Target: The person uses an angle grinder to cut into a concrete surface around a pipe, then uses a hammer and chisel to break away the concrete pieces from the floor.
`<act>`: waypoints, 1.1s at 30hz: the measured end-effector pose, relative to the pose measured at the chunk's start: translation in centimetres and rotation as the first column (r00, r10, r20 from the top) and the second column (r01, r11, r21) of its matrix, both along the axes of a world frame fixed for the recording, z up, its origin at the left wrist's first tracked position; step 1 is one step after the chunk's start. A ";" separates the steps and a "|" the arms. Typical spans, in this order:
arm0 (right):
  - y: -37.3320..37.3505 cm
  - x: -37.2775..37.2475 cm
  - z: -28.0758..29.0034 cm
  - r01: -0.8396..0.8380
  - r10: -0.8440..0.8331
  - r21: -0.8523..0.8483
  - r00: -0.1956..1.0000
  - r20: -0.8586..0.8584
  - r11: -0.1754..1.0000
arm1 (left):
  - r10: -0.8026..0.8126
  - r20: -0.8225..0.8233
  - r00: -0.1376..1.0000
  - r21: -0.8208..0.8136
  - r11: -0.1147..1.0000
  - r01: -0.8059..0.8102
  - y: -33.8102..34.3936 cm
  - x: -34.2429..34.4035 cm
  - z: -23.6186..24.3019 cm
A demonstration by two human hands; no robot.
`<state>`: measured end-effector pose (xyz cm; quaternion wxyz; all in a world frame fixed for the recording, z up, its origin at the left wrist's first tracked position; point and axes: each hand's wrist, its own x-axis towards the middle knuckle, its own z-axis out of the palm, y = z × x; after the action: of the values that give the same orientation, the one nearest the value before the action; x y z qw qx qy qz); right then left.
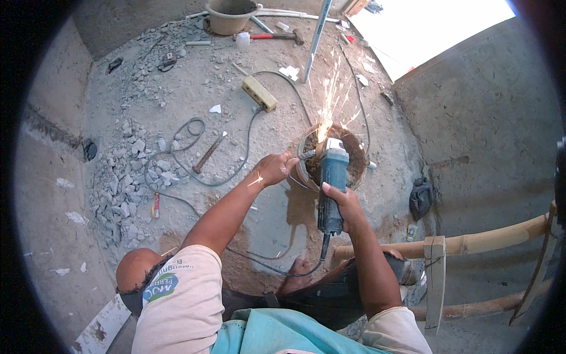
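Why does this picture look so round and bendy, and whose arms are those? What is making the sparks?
The picture comes from a small wide camera worn on a person's head, looking down, so straight edges bend near the rim. The two arms belong to that person. The right hand grips a blue grinder, a power tool with a cable trailing back toward the person. Its front end is at a round pipe opening in the dusty concrete floor, and orange sparks fly away. The left hand rests at the rim beside it. Around lie grey rubble, a hammer, a yellow power strip and a bucket.
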<state>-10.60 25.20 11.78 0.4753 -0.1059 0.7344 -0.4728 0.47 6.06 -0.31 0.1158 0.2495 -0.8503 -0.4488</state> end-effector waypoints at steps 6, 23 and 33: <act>-0.1 0.1 0.3 0.005 -0.005 -0.001 1.000 0.005 1.000 | -0.002 -0.026 1.000 0.000 1.000 0.002 0.0 0.0 -0.4; 0.5 -0.6 0.0 0.041 -0.042 -0.033 0.999 -0.023 0.999 | 0.025 0.014 1.000 -0.011 1.000 -0.025 0.0 -0.1 -0.4; 0.2 -0.1 0.1 0.009 -0.010 -0.010 1.000 -0.019 1.000 | -0.011 -0.034 0.999 0.021 1.000 0.012 -0.4 -0.4 -1.1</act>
<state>-10.70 25.43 11.85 0.4656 -0.1092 0.7370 -0.4777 0.04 5.62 -1.40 0.1249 0.2382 -0.8449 -0.4624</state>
